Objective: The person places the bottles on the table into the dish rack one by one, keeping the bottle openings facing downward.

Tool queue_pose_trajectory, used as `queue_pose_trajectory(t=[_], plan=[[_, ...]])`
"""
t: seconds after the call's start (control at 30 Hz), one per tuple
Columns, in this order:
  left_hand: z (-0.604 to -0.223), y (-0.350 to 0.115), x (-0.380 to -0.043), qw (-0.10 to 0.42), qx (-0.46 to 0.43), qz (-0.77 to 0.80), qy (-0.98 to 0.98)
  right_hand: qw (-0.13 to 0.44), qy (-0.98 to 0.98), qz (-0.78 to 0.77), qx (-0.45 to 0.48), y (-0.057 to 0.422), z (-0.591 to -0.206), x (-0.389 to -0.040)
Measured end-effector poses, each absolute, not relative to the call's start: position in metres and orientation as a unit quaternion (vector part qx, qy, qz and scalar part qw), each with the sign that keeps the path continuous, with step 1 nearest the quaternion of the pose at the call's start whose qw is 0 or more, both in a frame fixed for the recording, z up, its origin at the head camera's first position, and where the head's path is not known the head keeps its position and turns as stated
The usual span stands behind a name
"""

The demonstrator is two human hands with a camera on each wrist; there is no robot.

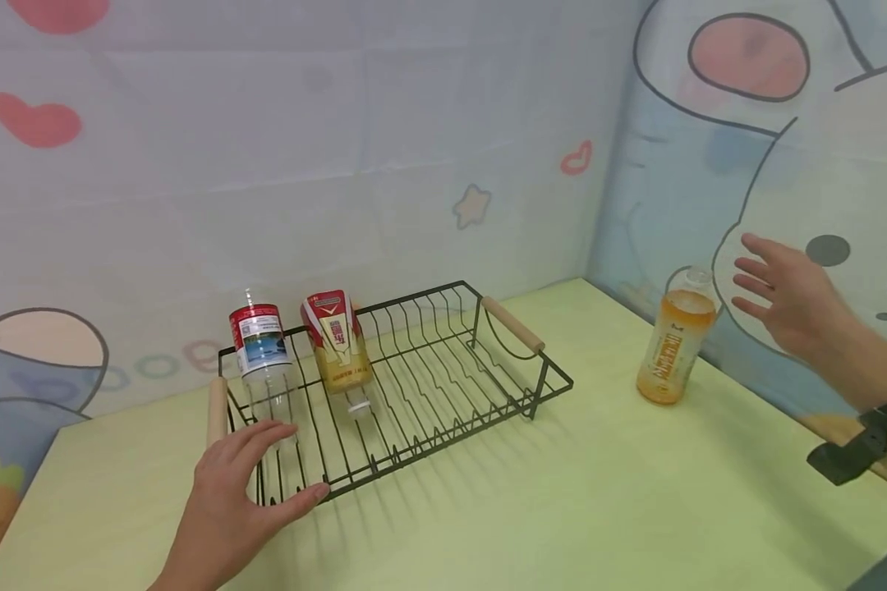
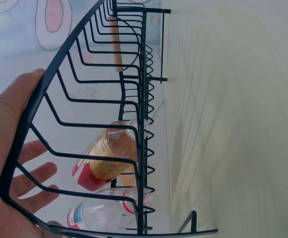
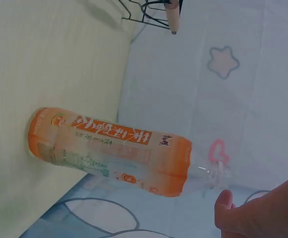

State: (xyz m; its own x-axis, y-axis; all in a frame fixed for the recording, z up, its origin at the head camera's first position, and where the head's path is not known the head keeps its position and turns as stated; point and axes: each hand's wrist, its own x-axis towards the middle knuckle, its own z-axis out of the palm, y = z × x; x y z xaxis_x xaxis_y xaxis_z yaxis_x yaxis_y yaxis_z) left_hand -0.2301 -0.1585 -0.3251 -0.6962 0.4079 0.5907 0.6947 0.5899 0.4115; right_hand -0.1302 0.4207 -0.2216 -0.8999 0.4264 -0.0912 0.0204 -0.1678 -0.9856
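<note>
At the front left corner of the black wire dish rack (image 1: pixel 414 447), my left hand (image 1: pixel 225 501) is spread, thumb and fingers apart. The left wrist view has its fingers (image 2: pixel 35 181) overlapping the rack's rim. Inside the rack, a clear bottle with a red, white and blue label (image 1: pixel 260 341) leans neck down. Beside it tilts a red and yellow labelled bottle (image 1: pixel 336 341), also neck down. My right hand (image 1: pixel 798 300) is held in the air with loose fingers, right of an upright orange-labelled bottle (image 1: pixel 676 349) without a cap.
The rack has wooden handles at its left (image 1: pixel 218 410) and right (image 1: pixel 512 324) ends. It stands on a pale yellow-green table (image 1: pixel 532 509). A printed cloth (image 1: pixel 414 164) with cartoon figures hangs behind and to the right.
</note>
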Motion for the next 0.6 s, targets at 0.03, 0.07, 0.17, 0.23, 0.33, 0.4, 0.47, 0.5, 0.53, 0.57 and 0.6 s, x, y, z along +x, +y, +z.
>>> queue_pose_trajectory(t=[0.03,0.07,0.17,0.23,0.33,0.4,0.47,0.5,0.53,0.57,0.6], plan=[[-0.325,-0.159,-0.230,0.218,-0.315,-0.319,-0.867,0.142,-0.630,0.741,-0.183,0.421,-0.224,-0.131],[-0.325,-0.159,-0.229,0.213,-0.310,-0.317,-0.870,0.146,-0.634,0.736,-0.187,0.422,-0.227,-0.133],[-0.327,-0.159,-0.229,0.204,-0.301,-0.314,-0.877,0.155,-0.667,0.700,-0.202,0.423,-0.236,-0.137],[-0.327,-0.159,-0.229,0.203,-0.299,-0.311,-0.879,0.158,-0.687,0.678,-0.205,0.423,-0.243,-0.140],[-0.328,-0.158,-0.228,0.205,-0.301,-0.312,-0.878,0.152,-0.715,0.650,-0.208,0.425,-0.254,-0.144],[-0.327,-0.157,-0.228,0.203,-0.300,-0.310,-0.879,0.153,-0.723,0.638,-0.216,0.426,-0.262,-0.145],[-0.327,-0.157,-0.228,0.199,-0.297,-0.308,-0.881,0.148,-0.731,0.625,-0.229,0.427,-0.270,-0.146],[-0.327,-0.157,-0.228,0.199,-0.297,-0.307,-0.882,0.147,-0.732,0.622,-0.237,0.427,-0.274,-0.147],[-0.326,-0.157,-0.228,0.198,-0.295,-0.305,-0.884,0.144,-0.733,0.619,-0.243,0.427,-0.278,-0.147],[-0.326,-0.157,-0.229,0.199,-0.296,-0.304,-0.883,0.140,-0.733,0.618,-0.248,0.426,-0.282,-0.148],[-0.326,-0.157,-0.229,0.201,-0.296,-0.305,-0.882,0.138,-0.732,0.617,-0.252,0.426,-0.286,-0.149]])
